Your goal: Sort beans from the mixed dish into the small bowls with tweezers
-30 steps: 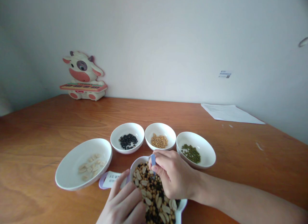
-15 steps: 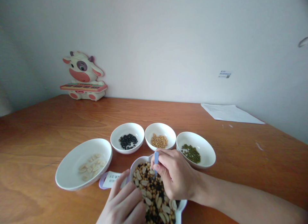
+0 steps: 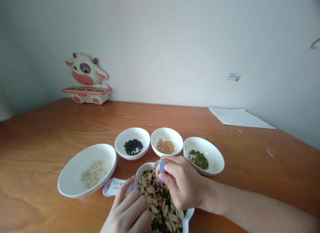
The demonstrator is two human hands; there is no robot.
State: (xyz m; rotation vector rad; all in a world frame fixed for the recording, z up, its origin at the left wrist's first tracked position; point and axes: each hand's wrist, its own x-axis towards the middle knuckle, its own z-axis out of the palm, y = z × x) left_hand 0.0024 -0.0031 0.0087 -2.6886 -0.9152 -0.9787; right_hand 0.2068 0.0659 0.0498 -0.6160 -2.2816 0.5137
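Five white dishes stand on the wooden table (image 3: 50, 133). The nearest, a bowl of mixed beans and peanuts (image 3: 160, 199), lies at the lower edge of the view, partly cut off by it. The right hand (image 3: 181, 184) is over this bowl, fingers closed in a pinch on a small blue tool (image 3: 161, 167) whose tip dips among the beans near the far rim. The left hand (image 3: 130, 211) rests against the bowl's left side, fingers curled along the rim; whether it clasps the rim cannot be told. Just beyond, in an arc: a wide dish of peanuts (image 3: 87, 169) at left, a bowl of black beans (image 3: 132, 143), a bowl of soybeans (image 3: 166, 141) and a bowl of green beans (image 3: 203, 155). The right hand's knuckles lie close to the soybean and green-bean bowls. A small labelled card (image 3: 115, 187) lies between the peanut dish and the mixed bowl. Open tabletop extends far left, far right and toward the wall, where a cow toy (image 3: 86, 79) and a paper sheet (image 3: 238, 117) rest. Compared with half a second earlier, the blue tool has dropped slightly and the right hand has shifted a little toward the viewer; the left hand and all dishes are unchanged.
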